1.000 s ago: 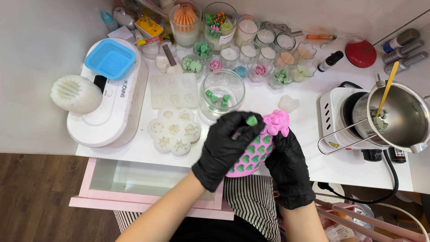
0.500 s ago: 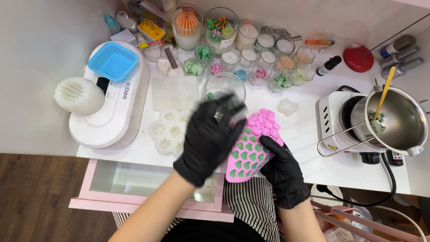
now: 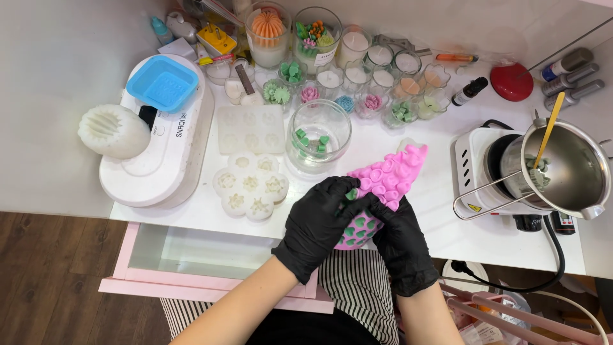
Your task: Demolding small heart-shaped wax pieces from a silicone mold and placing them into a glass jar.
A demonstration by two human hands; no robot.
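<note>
Since the earlier frame, the left hand (image 3: 316,227) has dropped onto the pink mould (image 3: 382,191). Both hands clasp it; the right hand (image 3: 401,246) seemingly grips underneath.

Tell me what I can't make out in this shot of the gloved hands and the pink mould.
- Head view: lower half of the pink silicone mould, covered by the left hand and right hand.
- Contents of the steel pouring pot, in shadow behind its rim.
- Shapes in the small glass cups, too small.

White worktable (image 3: 447,236) against pale wall (image 3: 57,57). Pink drawer (image 3: 159,281) pulled open below front edge. Dark wood plank floor (image 3: 51,281) at left. Even, bright light.
</note>
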